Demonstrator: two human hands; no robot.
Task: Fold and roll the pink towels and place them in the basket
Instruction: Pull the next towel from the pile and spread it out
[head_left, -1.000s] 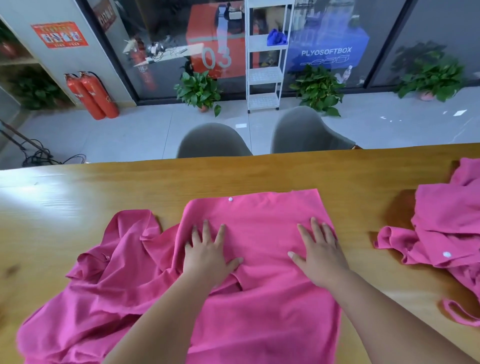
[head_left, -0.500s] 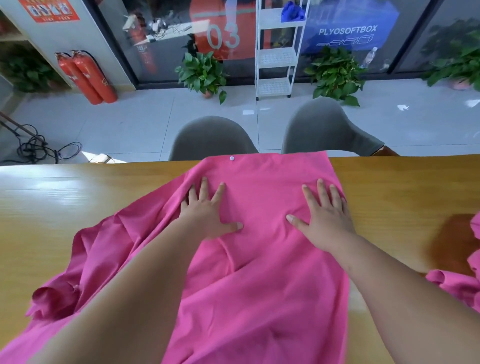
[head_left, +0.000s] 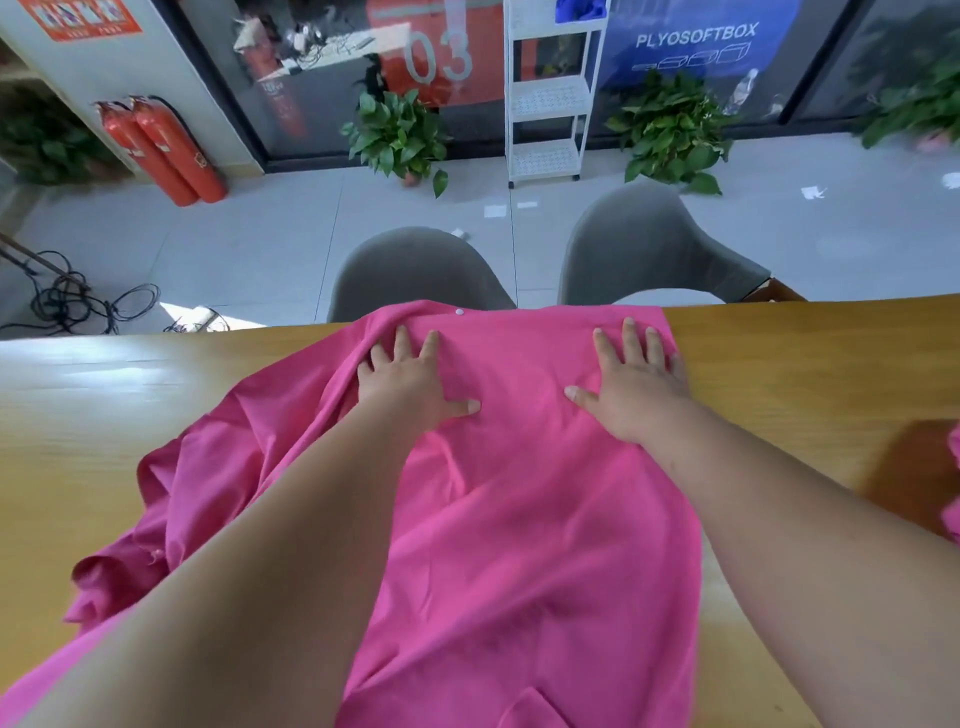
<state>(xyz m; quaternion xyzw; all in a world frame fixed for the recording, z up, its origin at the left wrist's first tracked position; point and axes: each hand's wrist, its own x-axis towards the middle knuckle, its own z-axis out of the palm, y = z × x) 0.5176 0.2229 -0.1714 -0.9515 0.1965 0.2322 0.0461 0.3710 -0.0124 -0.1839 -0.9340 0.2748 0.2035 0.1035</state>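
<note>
Head view, hands: left hand (head_left: 410, 384) and right hand (head_left: 634, 395) lie flat, fingers spread, grasping nothing.
Towel: bright pink cloth towel (head_left: 519, 519) on yellow wooden surface (head_left: 156, 395), hem at the far edge, left side bunched.
Risk: a further push may slide the hem off; the bunching may skew the fold.

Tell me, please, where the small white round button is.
In the head view, the small white round button sits at the far edge of the pink cloth towel, just beyond the left hand, by the left grey chair.
</note>
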